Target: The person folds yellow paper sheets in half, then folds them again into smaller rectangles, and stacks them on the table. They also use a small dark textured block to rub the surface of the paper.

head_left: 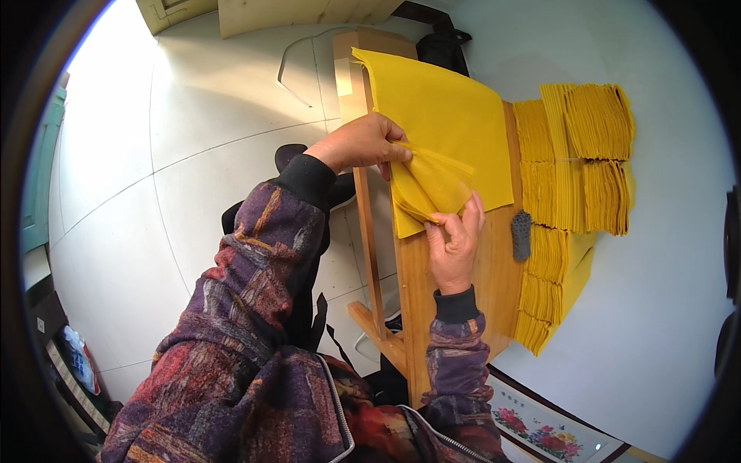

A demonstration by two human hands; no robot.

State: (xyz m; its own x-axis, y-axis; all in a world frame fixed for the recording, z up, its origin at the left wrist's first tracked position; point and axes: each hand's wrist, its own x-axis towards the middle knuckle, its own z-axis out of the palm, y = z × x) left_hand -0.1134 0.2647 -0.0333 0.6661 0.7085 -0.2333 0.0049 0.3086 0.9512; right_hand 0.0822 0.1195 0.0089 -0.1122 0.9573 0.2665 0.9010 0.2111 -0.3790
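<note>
Lifted layers could slip or crease

Set apart, the left hand (364,143) pinches the raised left edge of the yellow sheets (448,100), the right hand (455,251) their near corner; the stack lies along the left side of the wooden counter (421,309). A loose pinch could drop layers; uneven pulling could crease them

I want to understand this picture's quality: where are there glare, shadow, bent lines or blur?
In the head view, white glare washes out the upper left; also in the head view, a soft shadow lies across the bright floor, whose tile lines curve; there too, the lifted yellow sheet looks slightly blurred near the right hand.
</note>
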